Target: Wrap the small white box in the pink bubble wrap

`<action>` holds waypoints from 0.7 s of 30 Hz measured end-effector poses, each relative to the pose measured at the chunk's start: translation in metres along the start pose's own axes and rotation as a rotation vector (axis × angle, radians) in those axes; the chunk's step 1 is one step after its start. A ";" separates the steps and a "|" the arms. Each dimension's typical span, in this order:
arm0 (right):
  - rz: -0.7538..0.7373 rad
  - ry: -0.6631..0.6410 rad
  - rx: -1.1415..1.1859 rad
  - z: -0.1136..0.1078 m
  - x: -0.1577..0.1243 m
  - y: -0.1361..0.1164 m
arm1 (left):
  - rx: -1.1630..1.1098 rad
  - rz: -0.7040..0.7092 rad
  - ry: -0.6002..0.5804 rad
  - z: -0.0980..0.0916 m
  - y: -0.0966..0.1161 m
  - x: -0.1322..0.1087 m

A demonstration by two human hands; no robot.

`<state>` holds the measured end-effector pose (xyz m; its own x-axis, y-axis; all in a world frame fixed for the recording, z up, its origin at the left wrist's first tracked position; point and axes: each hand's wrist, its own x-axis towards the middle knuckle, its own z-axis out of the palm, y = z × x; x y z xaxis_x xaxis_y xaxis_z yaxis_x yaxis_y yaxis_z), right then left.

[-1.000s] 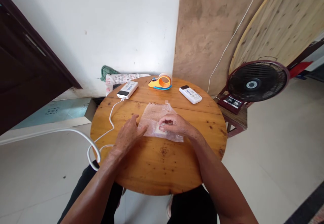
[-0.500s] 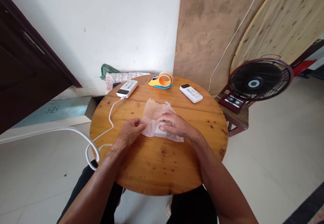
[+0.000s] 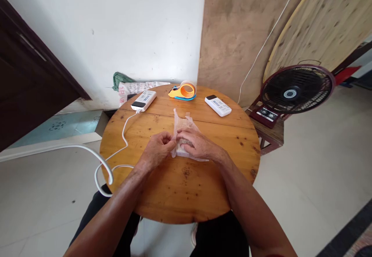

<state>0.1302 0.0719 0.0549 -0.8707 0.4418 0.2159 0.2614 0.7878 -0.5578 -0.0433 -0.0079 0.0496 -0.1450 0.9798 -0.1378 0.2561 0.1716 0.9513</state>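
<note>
- Clear bubble wrap (image 3: 183, 123) lies on the near-centre part of the round wooden table (image 3: 186, 199), in front of the person and between the two hands.
- Left hand (image 3: 158, 147): thumb and fingers pinch the wrap's left edge, which stands up in a raised fold.
- Right hand (image 3: 200, 144): bent fingers rest on the wrap from the right. Whether they grasp anything or only press cannot be told; the fingers hide what lies beneath.
- Step in hand, as judged: folding the left side of the wrap inward while the right hand steadies it.
- Next move, as judged: it calls for a firm left pinch and a flat lay of the edge, with the right fingers lifted clear of the fold line.
- Far side: a power bank (image 3: 143, 100) at left with a white cable (image 3: 123, 132) plugged in, a tape dispenser (image 3: 183, 91) in the middle, another power bank (image 3: 217, 106) at right.
- Edges and room: bare wood extends near and right of the wrap. The cable runs down the left side, limiting a wide left sweep. The fan (image 3: 296, 90) stands beyond the table's right edge, well apart from the hands.
</note>
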 end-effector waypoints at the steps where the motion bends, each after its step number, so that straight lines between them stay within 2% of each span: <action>1: 0.030 0.016 0.022 0.001 0.000 0.000 | 0.019 0.011 -0.001 0.002 0.000 0.000; 4: 0.116 0.042 0.057 0.002 0.001 0.002 | 0.171 0.063 0.053 0.009 0.003 -0.001; 8: 0.160 0.037 0.054 0.001 0.001 0.004 | 0.441 0.112 0.131 0.015 0.010 -0.001; 11: 0.180 0.017 0.036 0.000 0.000 0.004 | 0.510 0.142 0.087 0.013 0.015 -0.002; 18: 0.209 0.007 0.020 -0.001 0.000 0.003 | 0.538 0.235 -0.106 0.003 0.021 -0.009; 21: 0.214 -0.013 0.026 -0.004 0.000 0.002 | 0.614 0.281 -0.099 0.004 0.021 -0.011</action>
<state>0.1322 0.0753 0.0570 -0.8017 0.5923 0.0804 0.4301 0.6650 -0.6106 -0.0324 -0.0151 0.0702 0.0873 0.9954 0.0393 0.7711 -0.0924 0.6299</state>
